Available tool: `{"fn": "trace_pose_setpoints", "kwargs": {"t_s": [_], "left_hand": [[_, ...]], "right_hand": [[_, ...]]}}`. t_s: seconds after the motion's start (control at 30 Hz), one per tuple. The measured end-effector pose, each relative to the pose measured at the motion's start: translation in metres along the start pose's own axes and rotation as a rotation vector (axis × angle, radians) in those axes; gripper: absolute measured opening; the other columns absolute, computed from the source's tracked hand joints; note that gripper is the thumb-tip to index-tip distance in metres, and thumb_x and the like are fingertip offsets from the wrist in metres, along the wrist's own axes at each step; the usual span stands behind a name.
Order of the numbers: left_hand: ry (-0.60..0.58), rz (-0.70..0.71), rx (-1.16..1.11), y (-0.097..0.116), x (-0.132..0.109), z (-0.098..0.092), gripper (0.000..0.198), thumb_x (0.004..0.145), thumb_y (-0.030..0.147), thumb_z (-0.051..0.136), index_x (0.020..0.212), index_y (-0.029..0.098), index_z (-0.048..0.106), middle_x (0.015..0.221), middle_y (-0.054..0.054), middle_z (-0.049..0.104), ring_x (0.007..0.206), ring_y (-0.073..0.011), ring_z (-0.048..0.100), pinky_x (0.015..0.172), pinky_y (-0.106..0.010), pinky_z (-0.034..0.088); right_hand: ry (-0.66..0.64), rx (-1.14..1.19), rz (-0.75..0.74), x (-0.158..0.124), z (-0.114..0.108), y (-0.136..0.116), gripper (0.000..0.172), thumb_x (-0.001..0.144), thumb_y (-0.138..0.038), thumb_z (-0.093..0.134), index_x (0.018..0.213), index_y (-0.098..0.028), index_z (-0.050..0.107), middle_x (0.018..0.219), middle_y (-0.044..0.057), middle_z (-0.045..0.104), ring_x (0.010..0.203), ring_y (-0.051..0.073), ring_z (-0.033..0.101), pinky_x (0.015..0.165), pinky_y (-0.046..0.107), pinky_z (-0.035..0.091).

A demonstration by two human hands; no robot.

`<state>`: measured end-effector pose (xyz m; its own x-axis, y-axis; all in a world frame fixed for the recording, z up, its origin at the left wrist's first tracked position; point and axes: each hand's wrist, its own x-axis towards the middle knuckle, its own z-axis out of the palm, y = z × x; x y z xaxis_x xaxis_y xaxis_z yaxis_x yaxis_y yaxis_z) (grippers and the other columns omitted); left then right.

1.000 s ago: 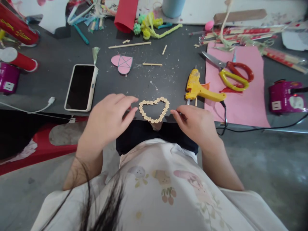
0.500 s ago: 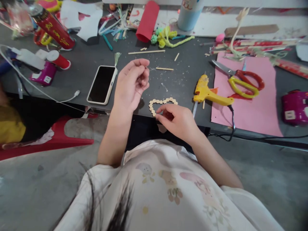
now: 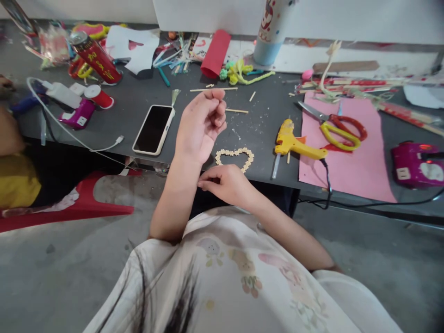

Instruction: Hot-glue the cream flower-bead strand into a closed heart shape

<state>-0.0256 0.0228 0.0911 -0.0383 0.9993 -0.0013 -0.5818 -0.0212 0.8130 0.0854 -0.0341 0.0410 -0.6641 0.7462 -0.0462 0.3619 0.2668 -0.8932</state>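
Note:
My left hand (image 3: 203, 122) is raised above the table's near edge with its fingers curled in. Whatever lies between the fingertips, if anything, is too small to make out. Below and left of the table edge, my right hand (image 3: 227, 182) has thumb and forefinger drawn together, their tips against my left forearm. A heart-shaped outline of small pale beads or flower-like pieces (image 3: 248, 155) lies flat on the table, just beyond my right hand, which hides its lower part. Behind my left hand lies a thin wooden stick (image 3: 237, 110).
A yellow glue gun (image 3: 289, 141) lies right of the heart. Scissors (image 3: 342, 129) rest on pink paper (image 3: 364, 171). To the left are a phone (image 3: 154, 129), a white cable (image 3: 104, 145) and a red can (image 3: 99, 62). Another person's arm (image 3: 10, 132) is at the far left.
My right hand has left the bead heart and moved left to my left forearm. My left hand stays curled. The view has tilted up slightly.

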Motion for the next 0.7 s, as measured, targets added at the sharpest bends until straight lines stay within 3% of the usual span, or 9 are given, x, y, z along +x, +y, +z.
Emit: {"fn": "trace_pose_setpoints", "kwargs": {"t_s": [0.17,0.37,0.5,0.7], "left_hand": [[0.081,0.09,0.16,0.003,0.002,-0.008,0.021,0.083,0.004,0.045,0.074,0.02,0.056,0.06,0.004,0.048,0.049,-0.0067,0.037,0.047,-0.018,0.031],[0.195,0.206,0.357,0.012,-0.005,-0.043,0.009,0.075,0.011,0.056,0.077,0.018,0.061,0.063,0.004,0.054,0.052,-0.0053,0.042,0.05,-0.017,0.032],[0.249,0.153,0.672,0.017,-0.016,-0.066,0.007,0.079,0.021,0.057,0.082,0.019,0.063,0.068,0.004,0.057,0.057,-0.0067,0.045,0.055,-0.019,0.036],[0.218,0.043,0.891,0.021,-0.023,-0.086,0.009,0.081,0.023,0.061,0.086,0.019,0.068,0.077,0.0,0.065,0.071,-0.0109,0.057,0.066,-0.022,0.043]], "right_hand": [[0.055,-0.091,0.01,-0.004,-0.014,-0.007,0.012,0.086,-0.021,0.066,0.082,-0.021,0.077,0.074,-0.001,0.075,0.067,0.011,0.065,0.065,0.024,0.041],[0.342,-0.396,0.094,-0.003,-0.078,-0.005,0.014,0.087,-0.027,0.065,0.083,-0.024,0.079,0.081,0.0,0.078,0.075,0.016,0.069,0.069,0.026,0.044],[0.464,-0.722,0.219,0.01,-0.121,0.01,0.018,0.089,-0.031,0.062,0.089,-0.024,0.079,0.091,0.004,0.079,0.084,0.022,0.069,0.068,0.031,0.041],[0.445,-0.942,0.443,0.035,-0.166,0.033,0.025,0.09,-0.036,0.057,0.09,-0.021,0.078,0.087,0.009,0.077,0.08,0.026,0.066,0.062,0.034,0.033]]}}
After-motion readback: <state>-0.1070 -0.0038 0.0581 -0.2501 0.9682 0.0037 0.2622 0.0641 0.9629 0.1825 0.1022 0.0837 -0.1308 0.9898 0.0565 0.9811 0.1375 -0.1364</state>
